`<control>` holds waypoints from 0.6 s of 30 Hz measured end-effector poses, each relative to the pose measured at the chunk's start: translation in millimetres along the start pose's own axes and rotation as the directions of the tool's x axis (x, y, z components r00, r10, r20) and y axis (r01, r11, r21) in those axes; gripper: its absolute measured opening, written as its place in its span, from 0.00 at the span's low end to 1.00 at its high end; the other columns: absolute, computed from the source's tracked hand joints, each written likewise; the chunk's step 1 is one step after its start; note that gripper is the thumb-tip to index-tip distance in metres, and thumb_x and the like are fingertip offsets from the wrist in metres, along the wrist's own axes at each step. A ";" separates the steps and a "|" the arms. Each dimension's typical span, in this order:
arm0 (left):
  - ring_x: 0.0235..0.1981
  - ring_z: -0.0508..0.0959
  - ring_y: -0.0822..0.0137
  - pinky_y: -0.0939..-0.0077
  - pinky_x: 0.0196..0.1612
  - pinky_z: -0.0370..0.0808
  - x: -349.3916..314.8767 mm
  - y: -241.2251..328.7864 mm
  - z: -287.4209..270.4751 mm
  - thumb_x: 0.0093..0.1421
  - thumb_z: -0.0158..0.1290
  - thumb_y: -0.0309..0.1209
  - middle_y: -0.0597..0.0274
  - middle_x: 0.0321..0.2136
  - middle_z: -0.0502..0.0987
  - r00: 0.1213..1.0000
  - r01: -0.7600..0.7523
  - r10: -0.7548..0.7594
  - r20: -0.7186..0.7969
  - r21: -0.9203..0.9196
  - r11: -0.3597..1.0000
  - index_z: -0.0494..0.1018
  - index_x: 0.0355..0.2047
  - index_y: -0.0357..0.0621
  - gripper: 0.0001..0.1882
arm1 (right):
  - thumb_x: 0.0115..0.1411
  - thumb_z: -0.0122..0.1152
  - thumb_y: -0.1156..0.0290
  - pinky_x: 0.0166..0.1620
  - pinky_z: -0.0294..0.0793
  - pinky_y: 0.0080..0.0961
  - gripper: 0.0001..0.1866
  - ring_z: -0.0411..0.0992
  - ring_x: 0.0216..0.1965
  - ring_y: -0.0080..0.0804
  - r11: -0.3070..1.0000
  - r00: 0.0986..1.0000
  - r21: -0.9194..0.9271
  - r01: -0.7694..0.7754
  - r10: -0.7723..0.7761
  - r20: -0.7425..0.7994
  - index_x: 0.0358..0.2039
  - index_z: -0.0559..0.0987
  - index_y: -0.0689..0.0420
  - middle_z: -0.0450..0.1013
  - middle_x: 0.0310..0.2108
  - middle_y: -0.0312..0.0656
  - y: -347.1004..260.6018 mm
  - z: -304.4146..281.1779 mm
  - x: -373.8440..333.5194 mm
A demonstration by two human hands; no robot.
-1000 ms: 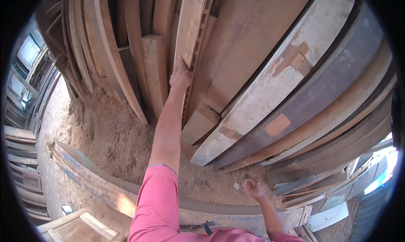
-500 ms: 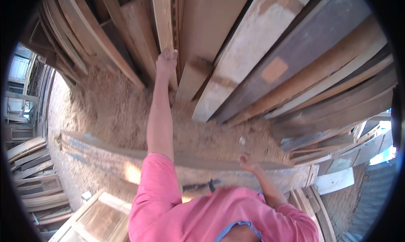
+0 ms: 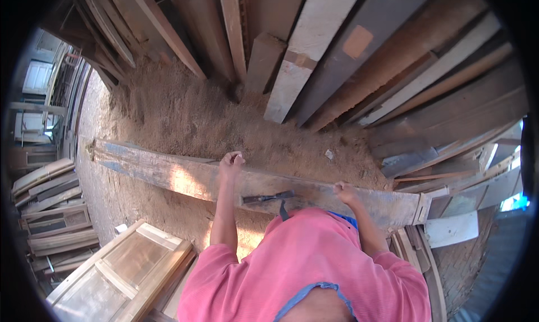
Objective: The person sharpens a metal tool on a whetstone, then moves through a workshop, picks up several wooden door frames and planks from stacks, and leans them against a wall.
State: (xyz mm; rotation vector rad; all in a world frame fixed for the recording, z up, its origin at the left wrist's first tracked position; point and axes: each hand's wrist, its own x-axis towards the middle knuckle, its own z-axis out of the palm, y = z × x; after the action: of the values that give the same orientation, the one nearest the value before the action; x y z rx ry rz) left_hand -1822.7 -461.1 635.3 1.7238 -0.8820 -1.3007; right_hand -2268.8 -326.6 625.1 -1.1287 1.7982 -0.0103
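My left hand (image 3: 231, 159) hovers near the far edge of a long worn plank (image 3: 140, 163) that lies crosswise in front of me. Its fingers are curled in, and I see nothing between them. Over the plank's right half is my right hand (image 3: 345, 192), fingers bent closed; whatever they may hold is hidden. Between my hands, a narrow dark tool (image 3: 268, 198) rests on the plank, its exact kind unclear. A dark strap-like piece (image 3: 283, 211) is beside it, near my pink shirt.
Beyond the plank, several boards lean close together, among them a whitish board (image 3: 292, 80) and a dark grey one (image 3: 331, 58). Bare earth (image 3: 168, 103) lies before them. A panelled wooden door (image 3: 129, 260) is at the lower left, near stacked frames (image 3: 56, 221).
My left hand has come off the upright board it was touching and drawn back toward me, over the plank. My right hand has shifted slightly right. The whole view has tilted toward me.
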 end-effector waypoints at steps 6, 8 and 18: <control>0.38 0.81 0.63 0.70 0.43 0.76 -34.0 8.3 29.6 0.59 0.57 0.32 0.55 0.37 0.80 0.963 -0.255 0.190 0.191 0.419 0.871 0.76 0.45 0.36 0.16 | 0.63 0.51 0.49 0.49 0.73 0.45 0.24 0.75 0.47 0.49 0.981 0.990 -0.154 0.116 -0.127 -0.057 0.47 0.79 0.55 0.77 0.43 0.54 60.5 22.7 -11.2; 0.43 0.80 0.52 0.63 0.48 0.76 -46.5 -10.2 34.3 0.57 0.58 0.35 0.50 0.41 0.80 0.899 -0.438 0.314 0.306 0.596 0.673 0.77 0.45 0.38 0.17 | 0.63 0.51 0.51 0.50 0.72 0.45 0.22 0.73 0.48 0.51 0.990 0.993 -0.083 0.117 -0.118 -0.015 0.46 0.79 0.55 0.76 0.46 0.54 59.7 16.6 -28.5; 0.55 0.72 0.45 0.56 0.60 0.68 -174.2 -59.3 140.1 0.55 0.58 0.43 0.38 0.49 0.75 0.762 -0.536 -0.115 0.637 0.720 0.440 0.73 0.54 0.43 0.28 | 0.60 0.54 0.55 0.47 0.74 0.44 0.19 0.76 0.44 0.54 0.975 0.934 0.218 -0.039 0.113 -0.338 0.39 0.82 0.57 0.77 0.40 0.57 215.5 21.7 -121.4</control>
State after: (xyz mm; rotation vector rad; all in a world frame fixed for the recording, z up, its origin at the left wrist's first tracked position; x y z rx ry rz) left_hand -1995.1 -307.0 633.1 1.7437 -2.4907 -1.2884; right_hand -2388.7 -110.5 601.9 -0.9472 2.0976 -0.3672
